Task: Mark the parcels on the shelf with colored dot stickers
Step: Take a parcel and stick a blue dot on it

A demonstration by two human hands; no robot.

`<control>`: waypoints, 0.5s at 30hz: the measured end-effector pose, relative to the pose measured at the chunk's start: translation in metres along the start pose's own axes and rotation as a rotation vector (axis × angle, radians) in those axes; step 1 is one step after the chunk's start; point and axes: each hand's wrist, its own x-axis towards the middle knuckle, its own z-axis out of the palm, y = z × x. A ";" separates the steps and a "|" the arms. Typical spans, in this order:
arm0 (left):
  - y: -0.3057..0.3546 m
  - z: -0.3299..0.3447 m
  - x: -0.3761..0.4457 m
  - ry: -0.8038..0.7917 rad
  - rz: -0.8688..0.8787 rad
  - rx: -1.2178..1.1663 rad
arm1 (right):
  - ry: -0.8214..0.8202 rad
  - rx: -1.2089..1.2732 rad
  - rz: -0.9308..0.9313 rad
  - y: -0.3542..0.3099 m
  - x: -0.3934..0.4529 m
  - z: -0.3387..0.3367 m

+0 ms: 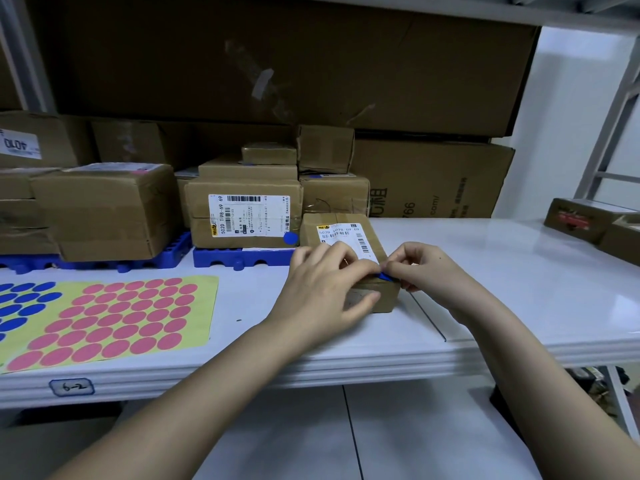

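A small brown parcel [341,230] with a white label lies on the white shelf [485,271], near its front. My left hand [322,289] lies over the parcel's near left side, fingers curled around its front edge. My right hand [422,268] pinches a blue dot sticker [385,277] at the parcel's near right corner; my left fingertips touch the sticker too. A yellow sheet of pink dot stickers [117,317] lies flat to the left, with a sheet of blue dots [24,303] beside it. Behind stands a labelled parcel [242,216] bearing a blue dot [290,238].
Several brown parcels [104,209] sit on blue plastic pallets [239,258] at the back left. Large cartons [429,178] fill the rear. Two dark boxes [585,220] sit at the right edge. The shelf's front lip carries a tag reading 6-2 [72,386].
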 end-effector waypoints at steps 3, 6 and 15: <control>-0.001 0.002 -0.004 0.005 0.054 0.058 | 0.024 0.014 -0.033 0.004 -0.001 0.002; -0.003 0.002 -0.006 0.011 0.102 0.110 | 0.060 0.064 -0.029 0.009 0.000 0.003; -0.009 0.002 -0.010 0.002 0.239 0.242 | 0.042 0.363 0.116 0.014 -0.003 0.013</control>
